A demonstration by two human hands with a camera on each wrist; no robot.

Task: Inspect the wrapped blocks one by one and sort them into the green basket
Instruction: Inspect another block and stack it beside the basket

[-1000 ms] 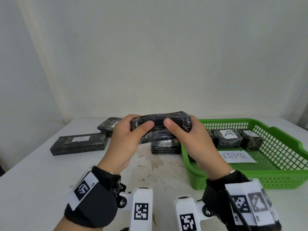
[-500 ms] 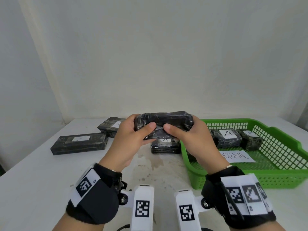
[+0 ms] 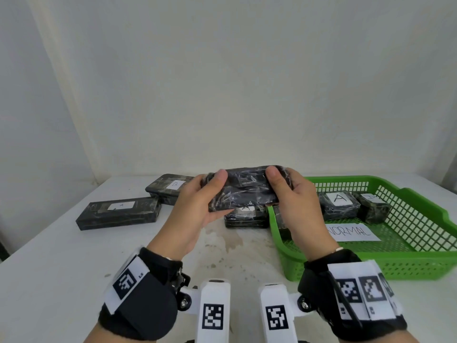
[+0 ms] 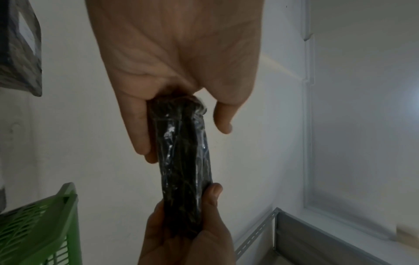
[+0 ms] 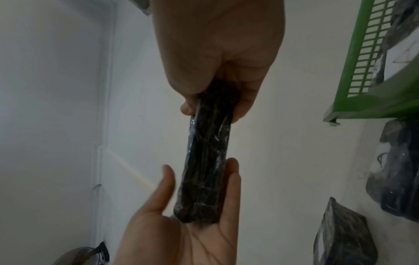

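At the bottom of the head view, two wrists wear black bands with printed square markers. Just above them, at the centre of the frame, the left hand (image 3: pixel 195 206) and the right hand (image 3: pixel 296 204) hold one black wrapped block (image 3: pixel 243 188) in the air between them, above the white table (image 3: pixel 49 268). Each hand grips one end, thumb pressed on the near face and fingers curled behind.

Compared with a second ago, the block has been turned: its broad, crinkled film face now tilts toward the camera, and both thumbs have moved up to its top corners. No label shows on this face. This suggests the inspection is mid-way, with the block being rotated to check each side before it is sorted.

Behind the hands, another block (image 3: pixel 246 216) lies on the table, its label partly hidden. To the right sits the green basket (image 3: pixel 420 263), holding a paper sign reading NORMAL (image 3: pixel 351 232) and two blocks (image 3: pixel 338 205) with A labels; so some sorting appears done. In the middle left, a long block labelled A (image 3: pixel 118 212) and, farther back, one labelled B (image 3: pixel 168 188) wait on the table. A plain pale wall (image 3: pixel 222 82) fills the upper frame.
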